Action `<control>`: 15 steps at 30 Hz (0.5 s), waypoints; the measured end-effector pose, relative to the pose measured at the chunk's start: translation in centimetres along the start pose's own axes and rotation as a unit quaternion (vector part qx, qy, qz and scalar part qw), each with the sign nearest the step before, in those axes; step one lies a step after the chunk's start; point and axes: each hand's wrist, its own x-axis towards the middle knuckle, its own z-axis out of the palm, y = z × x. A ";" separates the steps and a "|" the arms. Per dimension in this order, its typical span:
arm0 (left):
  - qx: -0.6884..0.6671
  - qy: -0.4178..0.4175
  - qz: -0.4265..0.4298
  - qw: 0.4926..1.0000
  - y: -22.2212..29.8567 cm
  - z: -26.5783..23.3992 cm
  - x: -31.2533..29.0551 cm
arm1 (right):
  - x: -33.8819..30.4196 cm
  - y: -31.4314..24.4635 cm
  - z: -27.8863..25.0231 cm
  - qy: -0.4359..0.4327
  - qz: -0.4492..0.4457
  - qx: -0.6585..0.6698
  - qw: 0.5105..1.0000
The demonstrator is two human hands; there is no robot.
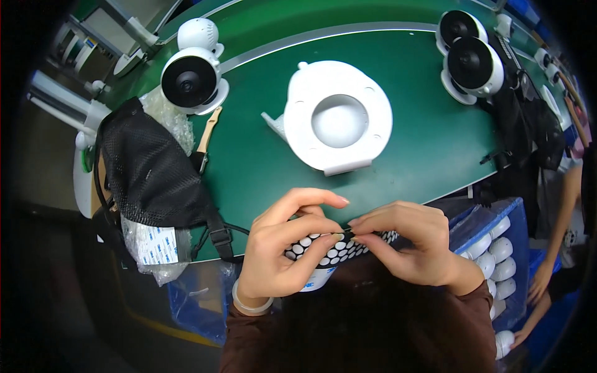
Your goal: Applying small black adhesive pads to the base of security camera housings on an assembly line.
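At the bench's near edge, both my hands are closed on a black sheet (336,252) covered with rows of white round dots. My left hand (280,248) pinches its upper edge between thumb and fingers, the index finger raised and bent. My right hand (413,245) pinches the same edge a little to the right, fingertips almost touching the left ones. Whether a single dot is between the fingertips is too small to tell. Under the sheet shows a white and blue printed piece (318,280). Beyond my hands, a white round housing (305,133) with a round opening lies on the green bench.
White devices with black round faces stand at far left (189,81) and far right (469,65). At left lie a black mesh bag (152,168), bubble wrap (168,118) and a wooden-handled brush (210,130). A blue bin (517,248) holds white round parts; another person's arm (559,217) is beside it.
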 end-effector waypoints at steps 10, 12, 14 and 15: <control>0.115 0.012 -0.056 0.992 2.3 0.3 0.1 | 1.0 0.8 -0.8 -0.044 -0.070 0.016 0.996; 0.086 0.013 -0.076 0.993 1.3 0.1 0.1 | 0.8 1.0 -0.3 -0.016 -0.096 -0.019 0.995; 0.080 0.022 -0.052 0.995 0.7 0.6 0.4 | 0.6 1.1 -0.3 0.002 -0.096 -0.049 0.994; 0.072 0.018 -0.060 0.995 0.6 0.6 0.5 | 0.5 1.2 -0.2 0.001 -0.082 -0.043 0.996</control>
